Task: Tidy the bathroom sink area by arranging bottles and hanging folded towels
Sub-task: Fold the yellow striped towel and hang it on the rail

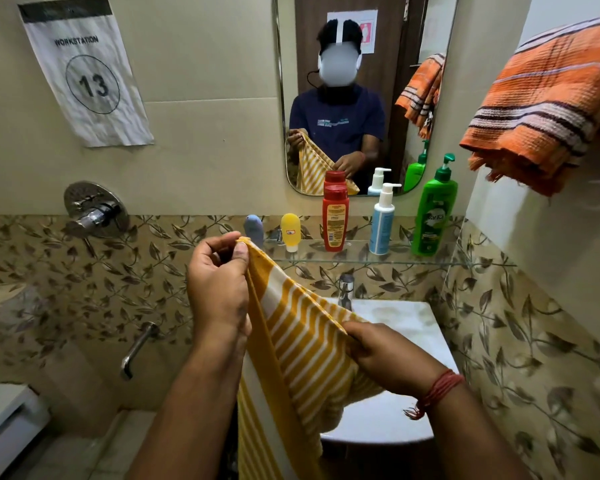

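A yellow towel with white stripes (302, 344) hangs in front of me, over the white sink (406, 327). My left hand (219, 282) pinches its top corner up high. Lower and to the right, my right hand (385, 358) grips the towel's edge. On the glass shelf (465, 259) stand a small blue bottle (253, 227), a small yellow tube (290, 232), a red bottle (335, 218), a white-and-blue pump bottle (381, 221) and a green pump bottle (433, 209). An orange striped towel (541, 105) hangs folded at the upper right.
A mirror (364, 81) above the shelf reflects a person holding the towel. The sink tap (345, 289) stands behind the towel. A shower mixer (96, 211) and spout (137, 348) sit on the left wall, under a paper sign (84, 71).
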`<state>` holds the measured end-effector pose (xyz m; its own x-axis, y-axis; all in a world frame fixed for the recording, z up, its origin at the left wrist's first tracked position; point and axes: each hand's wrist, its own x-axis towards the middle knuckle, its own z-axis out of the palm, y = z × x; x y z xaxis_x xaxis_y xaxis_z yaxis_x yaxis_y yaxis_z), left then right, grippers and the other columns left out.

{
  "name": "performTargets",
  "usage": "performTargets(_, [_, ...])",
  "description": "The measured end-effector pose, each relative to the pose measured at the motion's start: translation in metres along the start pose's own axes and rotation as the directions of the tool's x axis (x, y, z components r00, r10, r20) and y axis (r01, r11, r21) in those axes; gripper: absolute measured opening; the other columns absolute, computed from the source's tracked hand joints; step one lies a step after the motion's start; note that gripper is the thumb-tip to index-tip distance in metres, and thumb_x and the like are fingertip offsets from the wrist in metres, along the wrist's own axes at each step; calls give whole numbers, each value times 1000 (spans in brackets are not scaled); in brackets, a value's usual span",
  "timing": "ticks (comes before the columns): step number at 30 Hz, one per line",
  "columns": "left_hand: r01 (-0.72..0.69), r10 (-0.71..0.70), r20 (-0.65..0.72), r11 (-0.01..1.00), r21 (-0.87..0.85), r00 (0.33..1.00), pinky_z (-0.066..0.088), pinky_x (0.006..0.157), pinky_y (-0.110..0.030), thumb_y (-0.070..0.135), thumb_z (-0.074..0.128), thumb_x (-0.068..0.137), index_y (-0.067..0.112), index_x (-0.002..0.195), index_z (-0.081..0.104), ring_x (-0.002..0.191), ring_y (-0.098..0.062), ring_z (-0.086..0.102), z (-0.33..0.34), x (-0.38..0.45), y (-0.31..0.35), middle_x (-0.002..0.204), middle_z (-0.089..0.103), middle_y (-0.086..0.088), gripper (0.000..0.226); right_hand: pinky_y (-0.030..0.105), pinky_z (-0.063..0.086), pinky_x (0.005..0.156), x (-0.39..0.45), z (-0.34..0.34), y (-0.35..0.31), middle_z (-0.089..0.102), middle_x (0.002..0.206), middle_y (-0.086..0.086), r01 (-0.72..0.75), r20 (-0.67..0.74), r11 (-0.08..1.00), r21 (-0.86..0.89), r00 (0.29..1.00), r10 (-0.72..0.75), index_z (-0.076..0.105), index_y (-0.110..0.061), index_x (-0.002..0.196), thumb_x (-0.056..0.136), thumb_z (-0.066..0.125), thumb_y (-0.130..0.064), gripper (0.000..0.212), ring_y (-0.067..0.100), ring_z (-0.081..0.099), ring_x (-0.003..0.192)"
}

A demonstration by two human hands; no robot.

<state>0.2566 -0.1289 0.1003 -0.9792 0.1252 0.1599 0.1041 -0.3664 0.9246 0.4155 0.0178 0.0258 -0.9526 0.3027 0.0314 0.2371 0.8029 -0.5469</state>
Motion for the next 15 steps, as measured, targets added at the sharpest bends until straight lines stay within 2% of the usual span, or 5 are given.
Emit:
performTargets(3, [-46,45,-75,999,-23,996,54,71,-16,5,62,96,26,95,67,86,-5,67,-7,5,10,96,68,4,21,35,50,79,-2,8,18,69,105,2,-82,67,996,-47,994,85,63,-26,100,91,50,-9,22,21,62,95])
performTargets(6, [-77,72,-126,996,-35,989,52,64,-10,4,61,96,25,96,66,80,0,66,-16,16,13,94,66,7,21,35,51,77,-5,8,34,68,96,-1,-151,44,985,-89,987,155,63,-25,90,93,54,-16,13,19,62,88])
performTargets(9, [-71,62,-173,996,-49,983,49,60,-7,3,61,96,23,99,66,75,1,65,-25,24,10,94,66,6,20,34,44,73,-5,1,42,58,86,-2,-172,-65,963,-209,985,162,51,-32,73,93,57,-30,20,24,57,86])
performTargets(12, [-65,49,-209,996,-68,977,49,61,-7,1,61,95,23,97,66,81,-2,64,-33,33,7,96,66,4,22,32,34,79,-8,-13,44,52,87,-8,-188,-179,935,-299,974,139,50,-36,76,93,57,-42,19,21,53,94])
performTargets(15, [-55,37,-237,996,-70,971,49,60,-7,2,61,95,20,103,66,84,-3,63,-40,39,3,97,65,4,20,39,42,87,-12,-25,46,54,95,-12,-118,-278,923,-366,961,13,60,-37,78,87,62,-47,14,16,45,102])
